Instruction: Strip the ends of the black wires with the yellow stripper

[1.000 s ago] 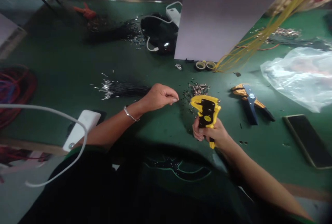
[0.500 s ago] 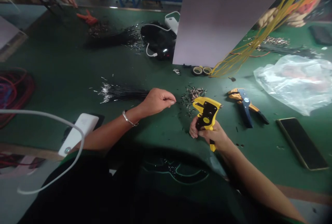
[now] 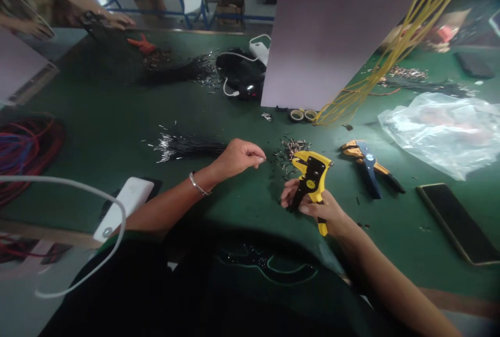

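My left hand [image 3: 240,159] is closed in a pinch, with a tiny dark tip, apparently a black wire end, at the fingertips. Beneath and left of it lies a bundle of thin black wires [image 3: 191,147], whose silvery ends fan out at the left. My right hand [image 3: 312,204] grips a yellow and black wire stripper [image 3: 312,175] held upright, its jaws towards the upper left. Its handles are spread, with my fingers around the front lever. Just beyond the tool's head is a scattered pile of small metal terminals and black bits [image 3: 291,149].
A blue and orange wire stripper [image 3: 367,160] and a phone [image 3: 455,222] lie on the right, below a clear plastic bag [image 3: 441,128]. Yellow wires [image 3: 383,71] hang beside an upright panel [image 3: 308,35]. A white power bank [image 3: 127,204] and cable [image 3: 123,233] are left. Co-workers' hands [image 3: 119,19] show beyond.
The stripper's handles have spread apart as my right fingers loosened, and the tool sits slightly lower. My left hand keeps its pinch in nearly the same place. The whole view has shifted a little.
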`<state>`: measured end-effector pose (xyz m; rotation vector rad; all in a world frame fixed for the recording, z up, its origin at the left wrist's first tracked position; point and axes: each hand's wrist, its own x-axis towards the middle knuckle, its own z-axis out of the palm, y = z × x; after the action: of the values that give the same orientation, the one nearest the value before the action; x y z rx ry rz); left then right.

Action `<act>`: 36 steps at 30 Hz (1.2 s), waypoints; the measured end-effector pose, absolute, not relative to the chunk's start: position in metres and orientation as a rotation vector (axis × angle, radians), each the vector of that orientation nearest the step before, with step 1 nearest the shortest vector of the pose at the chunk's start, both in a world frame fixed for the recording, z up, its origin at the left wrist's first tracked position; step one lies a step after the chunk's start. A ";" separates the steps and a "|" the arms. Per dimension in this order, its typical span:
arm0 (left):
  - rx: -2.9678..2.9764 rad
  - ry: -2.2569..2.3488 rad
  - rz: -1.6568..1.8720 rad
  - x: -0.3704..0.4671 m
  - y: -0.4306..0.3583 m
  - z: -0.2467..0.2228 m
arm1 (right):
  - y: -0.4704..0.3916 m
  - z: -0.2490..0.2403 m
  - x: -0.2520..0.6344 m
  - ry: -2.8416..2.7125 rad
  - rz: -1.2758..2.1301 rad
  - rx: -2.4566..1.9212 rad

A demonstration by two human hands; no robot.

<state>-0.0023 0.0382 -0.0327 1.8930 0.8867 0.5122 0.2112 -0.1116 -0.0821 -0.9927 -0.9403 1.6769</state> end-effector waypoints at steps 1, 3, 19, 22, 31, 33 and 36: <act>1.875 0.886 0.510 -0.002 0.038 -0.032 | -0.112 -0.084 0.212 -0.935 1.680 -0.979; 1.861 0.891 0.512 -0.002 0.036 -0.029 | -0.111 -0.087 0.212 -0.914 1.677 -0.965; 2.323 0.710 0.635 -0.001 0.014 -0.020 | -0.096 -0.052 0.194 -0.776 1.539 -1.001; 2.362 0.714 0.637 -0.001 0.012 -0.023 | -0.092 -0.047 0.189 -0.783 1.554 -0.991; 2.179 0.999 0.758 0.002 0.007 -0.021 | -0.093 -0.066 0.185 -0.837 1.595 -0.987; 2.118 1.011 0.763 0.002 0.007 -0.023 | -0.094 -0.069 0.184 -0.844 1.599 -1.002; 2.005 1.017 0.750 0.003 0.006 -0.024 | -0.096 -0.071 0.180 -0.862 1.585 -1.042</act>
<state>0.0025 0.0062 -0.0242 2.0049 1.0170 0.7500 0.1797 -0.0964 -0.0709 -1.0416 -0.8624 1.5851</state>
